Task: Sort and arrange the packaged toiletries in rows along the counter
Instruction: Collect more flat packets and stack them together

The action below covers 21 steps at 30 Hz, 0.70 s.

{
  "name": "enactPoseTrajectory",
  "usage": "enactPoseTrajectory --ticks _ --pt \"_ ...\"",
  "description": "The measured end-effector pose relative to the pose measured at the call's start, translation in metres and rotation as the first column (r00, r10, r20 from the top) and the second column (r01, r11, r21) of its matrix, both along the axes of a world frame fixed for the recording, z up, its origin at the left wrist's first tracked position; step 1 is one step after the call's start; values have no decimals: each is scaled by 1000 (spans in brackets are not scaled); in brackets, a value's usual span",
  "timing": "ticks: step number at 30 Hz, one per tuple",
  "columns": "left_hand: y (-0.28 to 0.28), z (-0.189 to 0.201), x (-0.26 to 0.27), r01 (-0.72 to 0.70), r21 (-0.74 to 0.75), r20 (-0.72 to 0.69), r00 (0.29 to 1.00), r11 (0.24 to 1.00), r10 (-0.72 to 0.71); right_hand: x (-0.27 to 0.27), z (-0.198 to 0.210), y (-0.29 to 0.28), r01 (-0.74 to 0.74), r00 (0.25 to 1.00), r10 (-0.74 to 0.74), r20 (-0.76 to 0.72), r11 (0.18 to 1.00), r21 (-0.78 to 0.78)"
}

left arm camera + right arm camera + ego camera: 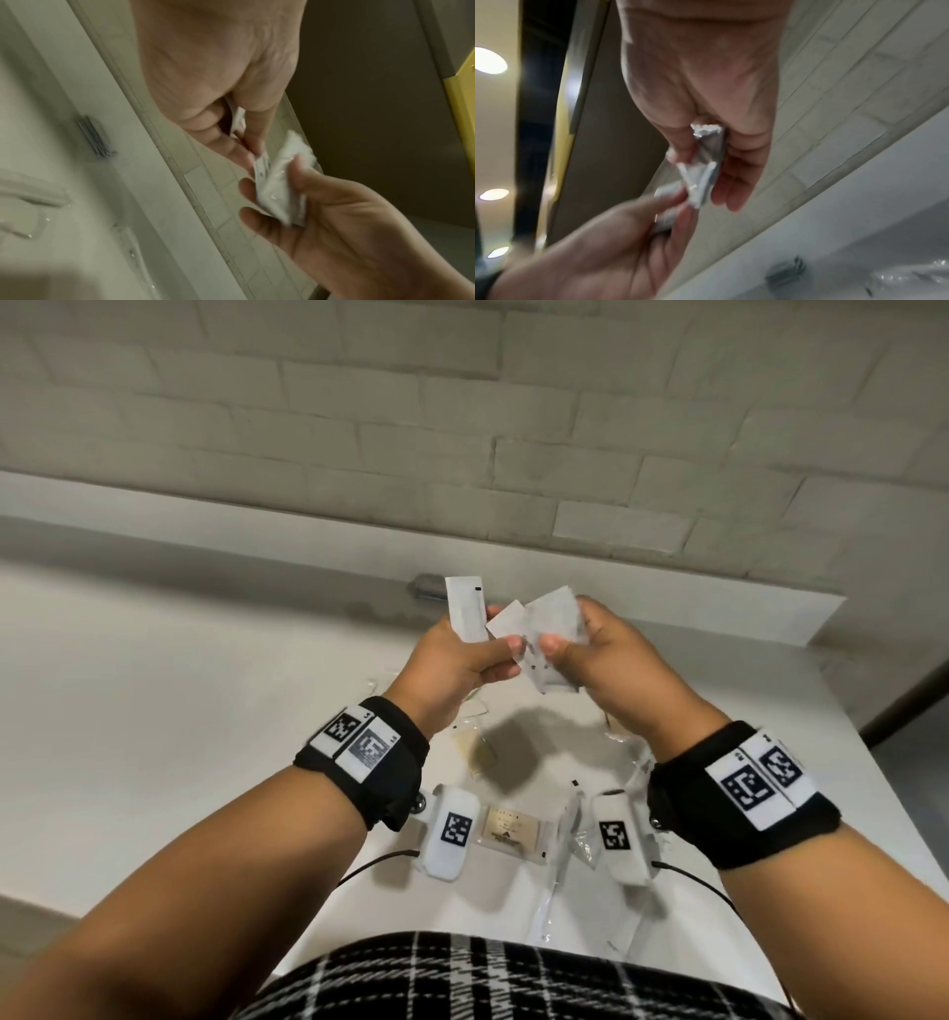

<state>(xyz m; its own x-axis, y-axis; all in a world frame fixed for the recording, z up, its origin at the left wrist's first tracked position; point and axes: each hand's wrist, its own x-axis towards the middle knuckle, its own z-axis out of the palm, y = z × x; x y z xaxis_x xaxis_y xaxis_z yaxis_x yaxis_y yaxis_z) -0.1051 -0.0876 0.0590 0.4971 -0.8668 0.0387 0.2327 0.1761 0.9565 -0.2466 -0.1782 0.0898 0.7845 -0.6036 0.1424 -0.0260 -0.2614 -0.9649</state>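
Both hands are raised over the white counter. My left hand grips a tall narrow white packet, and its thumb and fingers pinch a small white sachet. My right hand holds a bunch of white sachets between thumb and fingers, touching the left hand's sachet. In the left wrist view the left hand meets the bunch of sachets. The right wrist view shows the right hand round crumpled sachets, and below them the narrow packet.
On the counter below my wrists lie a tan soap packet, a beige packet and clear plastic wrappers. A small grey metal fitting sits at the back by the brick wall. The counter ends at the right.
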Motion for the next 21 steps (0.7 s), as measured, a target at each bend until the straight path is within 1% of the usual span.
enactPoseTrajectory --ticks 2,3,4,6,8,9,10,11,12,13,14,15,16,17,18,19,21 --pt "-1 -2 -4 60 8 2 998 998 -60 8 -11 1 74 991 -81 -102 995 -68" --pt "0 -3 -4 66 26 -4 998 997 -66 10 -16 0 119 985 -128 -120 990 -79" --pt "2 -4 -3 59 56 -22 998 997 -58 9 -19 -2 153 981 -160 -112 986 -65" --pt "6 -7 5 53 129 -108 993 990 -39 5 -22 -7 192 980 -191 -57 981 0" --pt "11 -10 16 73 183 -208 977 980 -34 -2 -21 -11 193 981 -191 -33 978 74" --pt "13 -11 21 83 204 -224 974 975 -36 -5 -20 -13 188 982 -185 -41 979 83" --pt "15 -12 24 90 230 -191 980 969 -46 -7 -17 -15 185 982 -182 -51 980 75" --pt "17 -13 26 102 264 -110 991 959 -75 -9 -14 -17 177 984 -174 -48 982 66" --pt "20 -13 28 124 299 8 991 946 -133 -11 -9 -19 173 984 -170 -48 984 53" --pt "21 -14 30 137 340 146 970 930 -196 -12 -4 -21 158 986 -157 -50 987 30" --pt "22 -13 33 126 389 282 927 912 -248 -14 3 -21 132 989 -133 -71 991 -19" --pt "22 -10 33 91 432 393 876 897 -278 -14 9 -20 92 990 -99 -102 993 -67" --pt "23 -7 34 62 449 461 839 891 -291 -12 14 -19 37 988 -51 -144 995 -97" --pt "21 -5 33 58 438 481 828 897 -289 -8 15 -18 -28 982 8 -191 994 -102" --pt "19 -1 32 69 404 461 846 912 -268 -2 16 -14 -93 967 69 -244 992 -88" --pt "16 2 31 66 349 416 883 935 -217 3 14 -9 -147 950 119 -289 986 -77" --pt "9 7 24 -16 235 299 953 972 -56 13 4 -2 -193 930 169 -325 980 -43"
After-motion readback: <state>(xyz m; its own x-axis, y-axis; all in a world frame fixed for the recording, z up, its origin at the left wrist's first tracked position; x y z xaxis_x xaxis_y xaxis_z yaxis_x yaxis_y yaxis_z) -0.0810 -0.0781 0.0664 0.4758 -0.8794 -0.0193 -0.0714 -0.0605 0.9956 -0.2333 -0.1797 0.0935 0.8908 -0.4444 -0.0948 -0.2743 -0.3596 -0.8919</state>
